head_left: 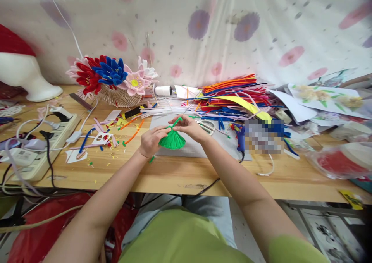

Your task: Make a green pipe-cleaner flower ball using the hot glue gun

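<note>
At the centre of the frame, a bright-green, fan-shaped piece of fuzzy strips (173, 141) is over a grey rectangular mat (229, 142), its left side pinched by the left hand's curled fingers while the right hand (190, 128) closes around its bent green stem (177, 121), apparently to steady both parts. The mat probably shields the light wooden bench (171, 176); the blue-and-orange glue gun (240, 136), right of centre, and multicoloured fuzzy stems (229, 81) above it seem placed for easy reach.

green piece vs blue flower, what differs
The green piece is held by the left hand and right hand; the blue flower sits between a red flower and a pink flower. The green piece flares downward like a skirt; the blue flower spreads outward. Both look vivid.
</note>
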The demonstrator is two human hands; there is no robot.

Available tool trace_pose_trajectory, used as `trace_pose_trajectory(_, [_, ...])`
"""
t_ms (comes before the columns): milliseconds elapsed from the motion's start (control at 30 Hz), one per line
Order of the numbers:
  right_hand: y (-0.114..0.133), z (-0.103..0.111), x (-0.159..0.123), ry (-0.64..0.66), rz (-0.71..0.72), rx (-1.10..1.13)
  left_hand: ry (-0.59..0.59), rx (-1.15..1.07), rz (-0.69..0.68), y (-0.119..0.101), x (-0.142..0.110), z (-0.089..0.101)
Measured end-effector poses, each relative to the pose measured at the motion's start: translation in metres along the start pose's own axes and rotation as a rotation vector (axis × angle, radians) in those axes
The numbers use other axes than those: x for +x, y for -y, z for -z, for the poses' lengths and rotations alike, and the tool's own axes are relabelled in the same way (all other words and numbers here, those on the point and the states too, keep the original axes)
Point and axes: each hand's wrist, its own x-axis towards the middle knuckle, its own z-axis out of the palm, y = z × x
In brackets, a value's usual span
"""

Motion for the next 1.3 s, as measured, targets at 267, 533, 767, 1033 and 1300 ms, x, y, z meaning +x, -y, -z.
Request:
trace_pose_trajectory(267, [-0.003,-0.008,-0.002,-0.005,0.006,0.072,-0.069,0.1,0.051,-0.003,-0.006,0.002])
trace_pose_trajectory(533, [-0.013,-0.008,-0.002,-0.07,-0.013,0.041,-0.111,0.062,0.039,-0.001,-0.005,-0.005])
trace_pose_trajectory(767, [-0.02,0.0,-0.009,-0.087,-0.142,0.236,-0.073,0.155,0.085,-0.006,0.002,-0.013])
trace_pose_trajectory(1033, [-0.018,0.004,-0.02,-0.104,-0.206,0.294,-0.065,0.184,0.157,-0.019,0.007,-0.02])
trace_pose_trajectory(1300, [-0.017,-0.004,-0.016,-0.116,-0.232,0.263,0.021,0.137,0.354,-0.022,0.008,-0.012])
